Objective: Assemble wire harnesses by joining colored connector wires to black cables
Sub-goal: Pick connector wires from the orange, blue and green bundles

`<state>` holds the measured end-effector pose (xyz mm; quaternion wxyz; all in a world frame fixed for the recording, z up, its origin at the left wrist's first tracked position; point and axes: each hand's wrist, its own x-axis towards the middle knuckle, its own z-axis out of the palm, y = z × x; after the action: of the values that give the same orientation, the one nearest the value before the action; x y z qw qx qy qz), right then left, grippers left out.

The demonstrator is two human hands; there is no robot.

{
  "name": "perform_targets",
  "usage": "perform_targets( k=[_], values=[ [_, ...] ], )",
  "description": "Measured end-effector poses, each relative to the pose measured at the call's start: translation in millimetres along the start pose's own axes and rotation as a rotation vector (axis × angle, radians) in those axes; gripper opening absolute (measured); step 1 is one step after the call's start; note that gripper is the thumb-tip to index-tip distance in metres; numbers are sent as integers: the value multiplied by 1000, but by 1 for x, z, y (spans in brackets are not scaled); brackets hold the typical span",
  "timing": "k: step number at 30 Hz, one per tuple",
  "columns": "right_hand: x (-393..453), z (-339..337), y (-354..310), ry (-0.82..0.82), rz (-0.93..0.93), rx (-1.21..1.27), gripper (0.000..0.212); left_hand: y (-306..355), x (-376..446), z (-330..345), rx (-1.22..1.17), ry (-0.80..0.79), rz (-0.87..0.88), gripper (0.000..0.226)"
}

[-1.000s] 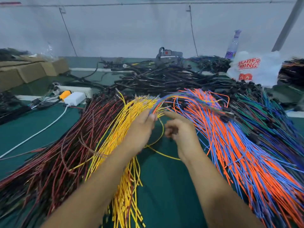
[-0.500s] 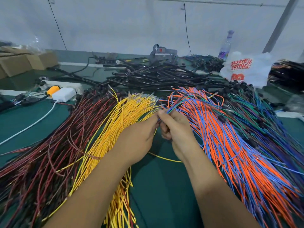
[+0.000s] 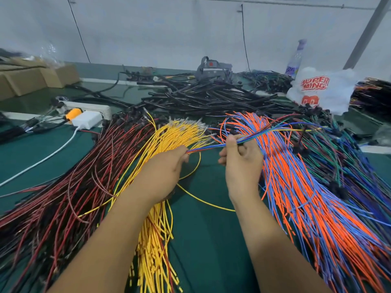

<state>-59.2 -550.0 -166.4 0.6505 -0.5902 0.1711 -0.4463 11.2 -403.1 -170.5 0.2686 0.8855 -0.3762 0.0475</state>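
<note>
hands [image 3: 163,172] [image 3: 241,161] have drawn apart since a moment ago, both pinching one wire bundle [image 3: 211,145] stretched taut toward 2 o'clock; wires gathered, black cable pending.

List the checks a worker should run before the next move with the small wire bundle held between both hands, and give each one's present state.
1. Left hand grips one end of the wire bundle: ok.
2. Right hand pinches the bundle further along: ok.
3. Bundle lifted off the green table: ok.
4. Bundle separate from the yellow wire pile: ok.
5. Bundle's far end free of the orange and blue wires: cannot tell.
6. Black cables within reach beyond the piles: ok, apparently.
</note>
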Motion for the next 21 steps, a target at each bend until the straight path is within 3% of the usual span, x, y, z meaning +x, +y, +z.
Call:
perform_targets(
  k=[9,15,21],
  values=[
    [-6,5,-4,-205,170,217,37,0,-3,-6,44,136,80,15],
    [-14,11,4,-401,286,139,22,14,-4,4,87,49,142,23],
    [-13,9,5,-422,276,64,20,14,-5,5,85,52,146,14]
  ],
)
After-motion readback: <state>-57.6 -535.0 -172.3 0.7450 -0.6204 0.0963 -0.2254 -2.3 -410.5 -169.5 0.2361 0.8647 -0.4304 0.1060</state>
